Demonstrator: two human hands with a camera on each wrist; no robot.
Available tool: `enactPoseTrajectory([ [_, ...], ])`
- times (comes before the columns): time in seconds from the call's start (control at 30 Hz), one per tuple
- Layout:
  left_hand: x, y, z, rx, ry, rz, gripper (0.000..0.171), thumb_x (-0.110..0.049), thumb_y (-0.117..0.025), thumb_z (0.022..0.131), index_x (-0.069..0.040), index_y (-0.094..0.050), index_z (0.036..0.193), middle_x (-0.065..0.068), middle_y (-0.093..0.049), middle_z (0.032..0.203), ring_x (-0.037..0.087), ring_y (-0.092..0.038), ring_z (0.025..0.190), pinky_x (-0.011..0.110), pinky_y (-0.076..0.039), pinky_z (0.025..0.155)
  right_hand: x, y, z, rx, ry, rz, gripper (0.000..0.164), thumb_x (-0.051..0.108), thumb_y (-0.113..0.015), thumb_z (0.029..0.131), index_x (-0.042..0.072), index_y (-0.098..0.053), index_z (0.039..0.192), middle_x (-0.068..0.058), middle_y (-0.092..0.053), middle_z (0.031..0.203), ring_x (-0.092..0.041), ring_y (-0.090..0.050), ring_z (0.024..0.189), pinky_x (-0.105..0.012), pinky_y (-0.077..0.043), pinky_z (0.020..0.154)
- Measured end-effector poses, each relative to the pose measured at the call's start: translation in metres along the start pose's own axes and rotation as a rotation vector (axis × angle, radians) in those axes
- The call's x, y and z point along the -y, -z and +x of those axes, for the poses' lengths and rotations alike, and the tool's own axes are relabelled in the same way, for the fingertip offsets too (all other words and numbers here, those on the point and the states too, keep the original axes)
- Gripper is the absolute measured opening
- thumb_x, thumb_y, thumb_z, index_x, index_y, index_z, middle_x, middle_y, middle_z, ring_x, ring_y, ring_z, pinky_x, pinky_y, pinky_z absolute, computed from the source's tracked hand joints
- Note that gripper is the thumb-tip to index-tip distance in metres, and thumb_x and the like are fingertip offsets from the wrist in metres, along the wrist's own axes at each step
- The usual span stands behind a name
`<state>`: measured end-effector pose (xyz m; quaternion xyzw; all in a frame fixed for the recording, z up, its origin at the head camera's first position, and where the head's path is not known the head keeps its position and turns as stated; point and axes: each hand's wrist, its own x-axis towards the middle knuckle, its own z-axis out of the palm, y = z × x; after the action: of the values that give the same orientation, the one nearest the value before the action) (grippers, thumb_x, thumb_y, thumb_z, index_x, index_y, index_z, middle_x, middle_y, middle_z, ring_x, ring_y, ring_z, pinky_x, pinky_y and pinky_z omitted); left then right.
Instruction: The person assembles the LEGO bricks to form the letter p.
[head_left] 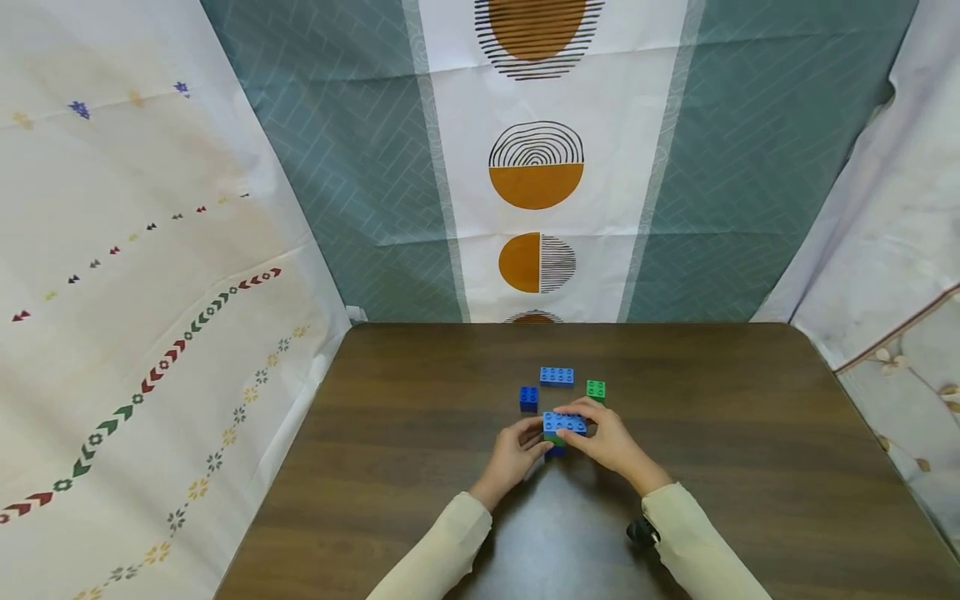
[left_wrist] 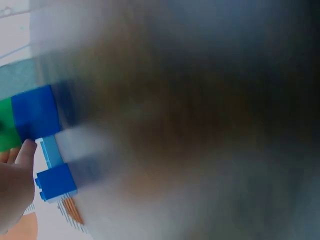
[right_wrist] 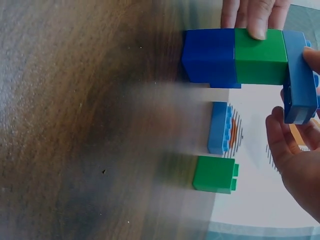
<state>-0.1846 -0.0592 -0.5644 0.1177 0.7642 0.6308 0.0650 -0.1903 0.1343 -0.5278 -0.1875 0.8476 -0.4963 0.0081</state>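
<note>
A small stack stands on the table between the hands: a dark blue block (right_wrist: 208,56) at the bottom, a green block (right_wrist: 260,62) on it, and a longer light blue brick (head_left: 564,422) on top. In the right wrist view the light blue brick touches the green block and overhangs it on one side. My left hand (head_left: 513,458) grips the green block, its thumb low near the dark blue one in the left wrist view. My right hand (head_left: 607,437) pinches the light blue brick between thumb and fingers.
Behind the stack lie another dark blue block (head_left: 528,398), another light blue brick (head_left: 557,376) and another green block (head_left: 596,390). The brown wooden table (head_left: 420,392) ends at a patterned cloth (head_left: 375,167) hanging behind it.
</note>
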Motion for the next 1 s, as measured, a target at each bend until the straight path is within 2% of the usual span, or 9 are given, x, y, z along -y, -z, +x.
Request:
enactPoseTrajectory([
  [0.17, -0.001, -0.004, -0.003, -0.06, 0.003, -0.14, 0.041, 0.002, -0.067, 0.087, 0.003, -0.057, 0.127, 0.021, -0.058, 0.127, 0.032, -0.056, 0.119, 0.03, -0.05, 0.095, -0.001, -0.001, 0.001, 0.001, 0.013, -0.007, 0.034, 0.021, -0.076, 0.085, 0.014, -0.069, 0.118, 0.0, -0.06, 0.108, -0.017, -0.056, 0.096, -0.031, -0.054, 0.083],
  [0.43, -0.032, -0.001, -0.013, -0.057, -0.025, -0.117, 0.034, 0.003, -0.066, 0.088, 0.008, -0.059, 0.122, 0.024, -0.06, 0.121, 0.036, -0.058, 0.115, 0.029, -0.052, 0.093, -0.007, 0.0, 0.001, 0.018, 0.025, 0.029, 0.034, 0.025, -0.074, 0.086, 0.015, -0.069, 0.117, 0.0, -0.061, 0.109, -0.019, -0.057, 0.099, -0.032, -0.054, 0.086],
  [0.5, -0.034, -0.001, -0.012, -0.051, -0.033, -0.103, 0.034, 0.003, -0.066, 0.088, 0.007, -0.06, 0.121, 0.023, -0.061, 0.12, 0.035, -0.058, 0.114, 0.029, -0.052, 0.092, -0.009, 0.001, 0.002, 0.024, 0.026, 0.04, 0.033, 0.026, -0.074, 0.086, 0.015, -0.068, 0.117, 0.0, -0.061, 0.109, -0.019, -0.056, 0.098, -0.032, -0.054, 0.085],
  [0.63, -0.032, -0.001, -0.01, -0.04, -0.044, -0.071, 0.032, 0.004, -0.066, 0.088, 0.008, -0.06, 0.119, 0.023, -0.062, 0.118, 0.035, -0.06, 0.113, 0.03, -0.052, 0.092, -0.011, 0.003, 0.002, 0.04, 0.026, 0.059, 0.033, 0.025, -0.074, 0.086, 0.015, -0.068, 0.117, -0.002, -0.061, 0.109, -0.018, -0.056, 0.096, -0.028, -0.054, 0.083],
  [0.77, -0.014, -0.002, -0.002, -0.035, -0.051, -0.044, 0.033, 0.004, -0.066, 0.087, 0.006, -0.061, 0.119, 0.022, -0.062, 0.118, 0.034, -0.06, 0.113, 0.031, -0.052, 0.092, -0.007, 0.005, 0.003, 0.045, 0.033, 0.055, 0.033, 0.022, -0.075, 0.085, 0.012, -0.068, 0.116, -0.003, -0.061, 0.108, -0.017, -0.056, 0.093, -0.026, -0.054, 0.08],
  [0.87, -0.002, -0.002, 0.003, -0.034, -0.03, -0.028, 0.034, 0.001, -0.067, 0.088, 0.004, -0.061, 0.12, 0.02, -0.062, 0.119, 0.031, -0.06, 0.113, 0.03, -0.052, 0.092, -0.003, 0.007, 0.005, 0.048, 0.055, 0.039, 0.034, 0.02, -0.076, 0.085, 0.008, -0.068, 0.116, -0.003, -0.062, 0.106, -0.016, -0.056, 0.091, -0.026, -0.054, 0.079],
  [1.0, -0.001, 0.0, 0.003, -0.027, 0.003, -0.029, 0.035, -0.003, -0.068, 0.087, 0.003, -0.061, 0.121, 0.018, -0.062, 0.12, 0.028, -0.06, 0.114, 0.028, -0.052, 0.092, -0.001, 0.007, 0.005, 0.05, 0.065, 0.022, 0.033, 0.018, -0.076, 0.084, 0.008, -0.069, 0.115, -0.001, -0.061, 0.102, -0.015, -0.056, 0.089, -0.026, -0.054, 0.078],
])
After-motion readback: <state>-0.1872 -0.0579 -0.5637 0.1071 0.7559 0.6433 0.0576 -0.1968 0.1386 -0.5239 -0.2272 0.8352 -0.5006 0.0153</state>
